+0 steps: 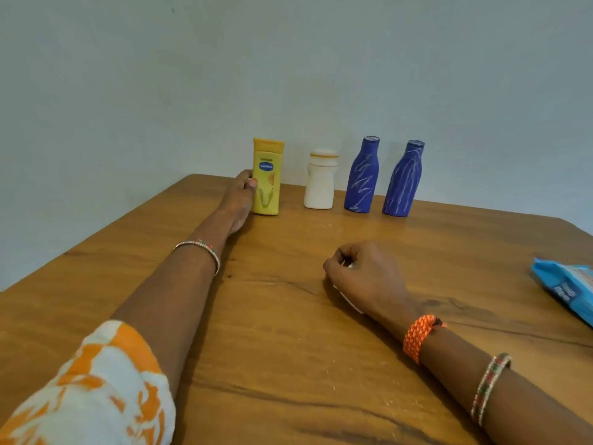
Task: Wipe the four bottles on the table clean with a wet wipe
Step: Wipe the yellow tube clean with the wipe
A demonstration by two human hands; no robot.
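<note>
**Left hand on yellow bottle, wipe balled in right**

- Left fingers (253, 183) wrapped around the yellow bottle (267, 178), thumb on its front face; the bottle stands upright on the tabletop (288, 332), at the left end of the row near the far edge.
- Right hand (364, 277) fisted, fingers curled together over a white wipe (351, 305); only a sliver shows under the palm.
- Risks, as I judge them: the bottle is tall, flat-sided and glossy, so a one-sided grip could tip it or slide it into the white bottle (321, 183) just beside it. A wet wipe would make smooth plastic slippery.
- Two blue bottles (362, 178) (402, 181): narrow-necked, wide-shouldered, streaked with pale marks, standing near each other; a nudge could topple one into the other.
- Tabletop: wood grain, scattered pale specks.
- Blue pack (568, 290) at the right edge, soft and crinkly.
</note>
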